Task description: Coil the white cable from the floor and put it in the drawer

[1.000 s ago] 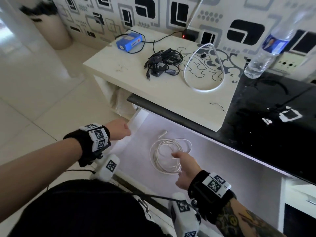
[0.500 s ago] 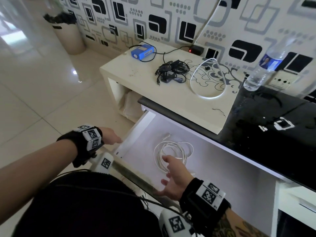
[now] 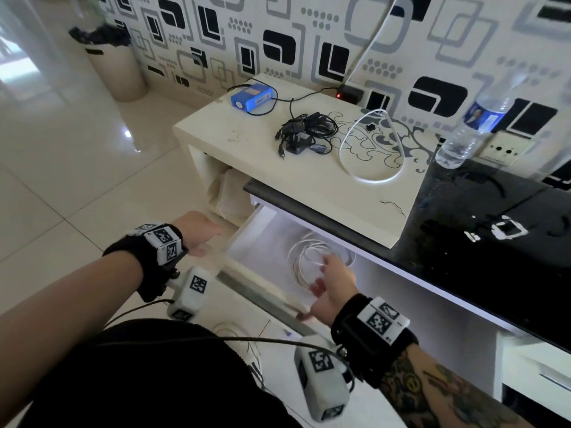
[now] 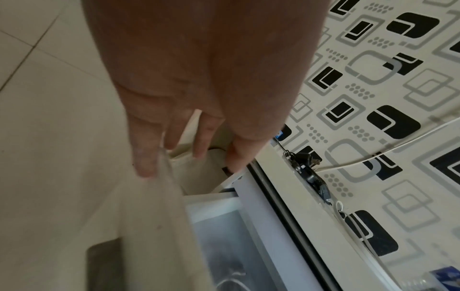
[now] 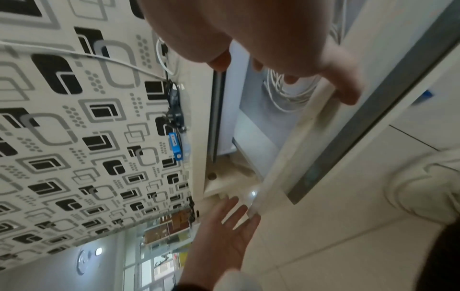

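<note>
The coiled white cable lies on the floor of the open white drawer, partly under the black top's edge. My right hand hovers over the near side of the coil with its fingers spread and holds nothing. In the right wrist view its thumb lies on the drawer front, beside the coil. My left hand is at the drawer's left front corner. Its straight fingertips touch the end of the drawer front.
A cream side table behind the drawer carries a blue box, a black cable bundle and a white cable loop. A water bottle stands on the black top. A bin stands far left on tiled floor.
My right hand has let go of the coil and drawn back to the drawer front. My left hand stays at the drawer's left corner. The drawer looks slid further in.
</note>
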